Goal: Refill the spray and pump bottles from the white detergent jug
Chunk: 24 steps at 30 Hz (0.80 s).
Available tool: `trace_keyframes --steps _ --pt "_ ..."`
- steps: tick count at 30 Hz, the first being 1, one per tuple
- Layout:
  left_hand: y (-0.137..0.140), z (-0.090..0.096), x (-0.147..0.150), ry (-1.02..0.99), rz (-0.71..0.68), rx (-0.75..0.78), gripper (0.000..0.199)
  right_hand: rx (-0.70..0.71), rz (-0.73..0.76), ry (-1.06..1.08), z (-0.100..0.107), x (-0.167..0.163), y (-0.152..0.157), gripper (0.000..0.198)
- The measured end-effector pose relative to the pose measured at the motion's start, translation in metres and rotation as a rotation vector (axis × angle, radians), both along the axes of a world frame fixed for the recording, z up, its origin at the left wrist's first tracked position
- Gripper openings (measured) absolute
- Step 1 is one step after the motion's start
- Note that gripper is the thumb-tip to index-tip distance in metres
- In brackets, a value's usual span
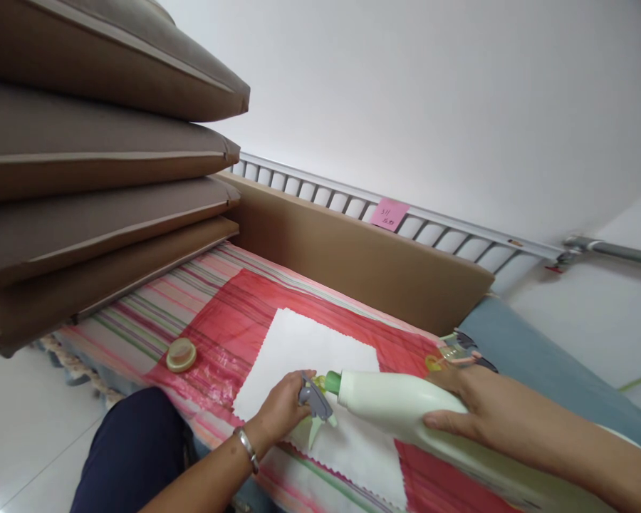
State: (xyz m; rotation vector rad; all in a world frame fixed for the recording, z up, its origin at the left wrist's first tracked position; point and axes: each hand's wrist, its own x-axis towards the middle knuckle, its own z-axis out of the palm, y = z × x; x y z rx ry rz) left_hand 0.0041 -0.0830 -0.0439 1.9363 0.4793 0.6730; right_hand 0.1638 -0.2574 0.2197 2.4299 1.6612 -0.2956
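Observation:
My left hand [283,407], with a silver bracelet at the wrist, is closed round a grey and pale green trigger spray head [316,400]. A yellowish, see-through part shows beside its fingers; what it belongs to is partly hidden. My right hand [473,399] grips a large pale green bottle [400,400] tipped on its side. The bottle's green mouth [332,382] points left and comes close to the yellowish part; whether they touch I cannot tell. Under both hands lies a white zigzag-edged cloth [299,342] on a red see-through sheet [229,306].
A round cream cap [181,354] lies at the left on the striped cover [144,313]. Brown cushions [101,135] are stacked at left. A brown panel [352,256] leans before a radiator [464,246] bearing a pink note [389,214]. Small clear yellowish items [454,354] lie behind my right hand.

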Motion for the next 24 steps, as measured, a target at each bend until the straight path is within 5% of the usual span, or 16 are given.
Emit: trace_keyframes --steps 24 --pt "0.001 -0.005 0.002 -0.009 0.000 -0.014 0.058 -0.006 -0.005 0.063 0.006 -0.010 0.003 0.021"
